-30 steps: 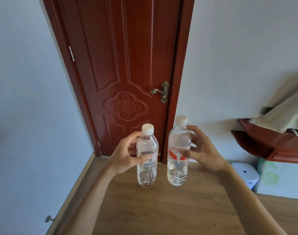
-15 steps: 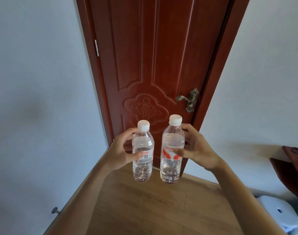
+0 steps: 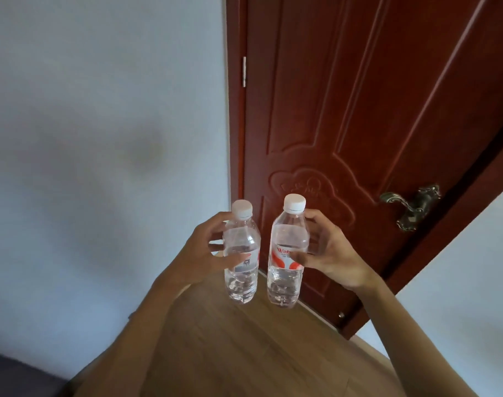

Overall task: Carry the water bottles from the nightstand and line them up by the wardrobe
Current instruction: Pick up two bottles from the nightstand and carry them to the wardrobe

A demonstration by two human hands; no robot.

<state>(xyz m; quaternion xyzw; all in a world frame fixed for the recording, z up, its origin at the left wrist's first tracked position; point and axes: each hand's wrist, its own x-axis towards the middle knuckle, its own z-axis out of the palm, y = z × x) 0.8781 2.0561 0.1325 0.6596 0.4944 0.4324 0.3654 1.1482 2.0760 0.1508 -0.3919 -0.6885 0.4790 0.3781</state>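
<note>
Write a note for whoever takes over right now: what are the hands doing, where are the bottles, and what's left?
Left hand grips the left bottle; right hand grips the right bottle.
Both bottles are capped, upright, side by side in the air over the wooden floor, facing the red door.
Done: two bottles picked up.
Left: find the wardrobe, which is not in view, and line them up beside it.

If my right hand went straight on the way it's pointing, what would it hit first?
Probably the red-brown carved wooden door ahead. The right hand grips a clear red-labelled plastic bottle, which would touch first. Depth is unclear, and the second clear bottle in the left hand sits close beside.
</note>
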